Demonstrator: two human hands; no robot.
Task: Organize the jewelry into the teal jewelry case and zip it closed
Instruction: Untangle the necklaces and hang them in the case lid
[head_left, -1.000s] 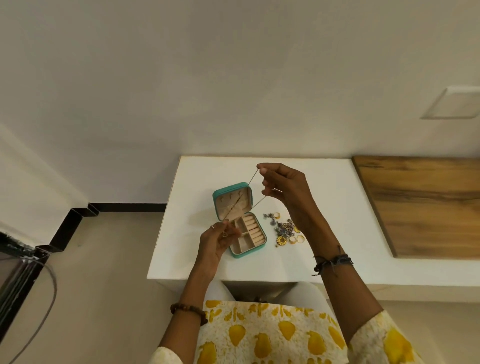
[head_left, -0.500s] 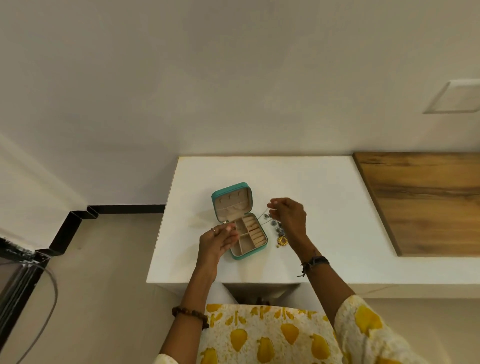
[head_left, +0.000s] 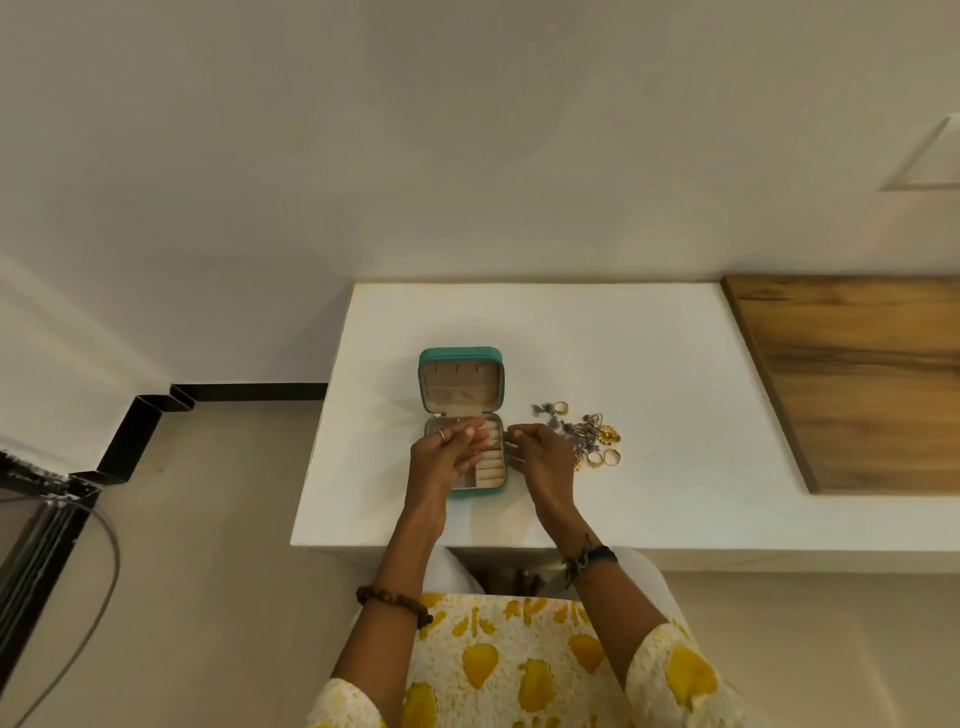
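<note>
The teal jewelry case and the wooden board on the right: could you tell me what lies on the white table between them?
In the head view, a loose pile of jewelry lies between the teal jewelry case and the wooden board; beyond it the white table is bare.

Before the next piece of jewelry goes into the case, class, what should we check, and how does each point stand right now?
1. Teal jewelry case open, lid tipped back: ok.
2. Ring rolls in the case base reachable: ok, partly covered by the left hand.
3. Chain safely held: cannot tell; the right hand has a pinching grip at the case's right edge, but the chain is too thin to see.
4. Remaining jewelry pile within reach on the white table: ok, beside the right hand.
5. Gold rings clear of the table edge: ok.
6. Case ready to zip: not ok, jewelry is still outside.
</note>
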